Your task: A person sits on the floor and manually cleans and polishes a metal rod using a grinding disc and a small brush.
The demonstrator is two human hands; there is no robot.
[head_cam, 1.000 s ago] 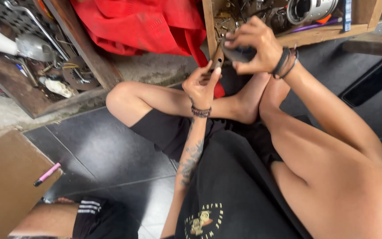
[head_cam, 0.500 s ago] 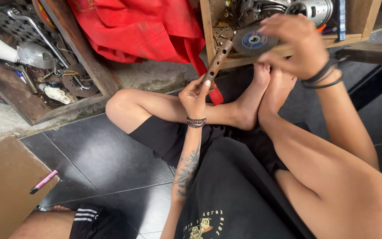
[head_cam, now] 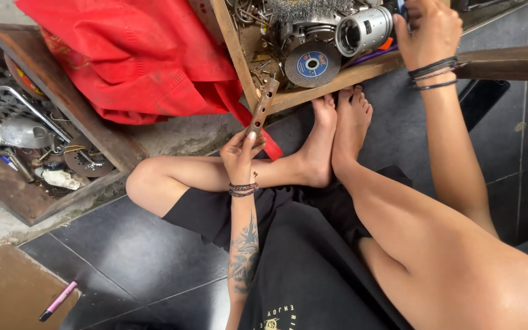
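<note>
Two hands work apart in this view: the left hand [head_cam: 240, 153], near the middle of the frame, has its fingers closed round the lower end of a rusty perforated metal strip [head_cam: 262, 107], while the right hand [head_cam: 428, 27], at the upper right, reaches into a wooden tray [head_cam: 313, 90] of parts, its fingers curled against something beside a silver cylindrical motor housing [head_cam: 363, 29]; what exactly they pinch is hidden by the hand itself. The strip stands nearly upright, tilted a little to the right, its top just reaching the tray's front edge, seemingly held out of the way so the other hand is free to rummage. It is narrow, brown with rust, and pierced by a row of round holes along its length. Inside the tray a grey grinding disc [head_cam: 312, 63] with a blue centre label leans among loose screws. A red cloth [head_cam: 132, 55] drapes over the upper left, partly covering a second wooden box [head_cam: 50, 91] of tools. Bare feet [head_cam: 337, 131] rest on the dark tiled floor [head_cam: 123, 250], just below the tray, and a pink marker [head_cam: 57, 300] lies at the lower left.
</note>
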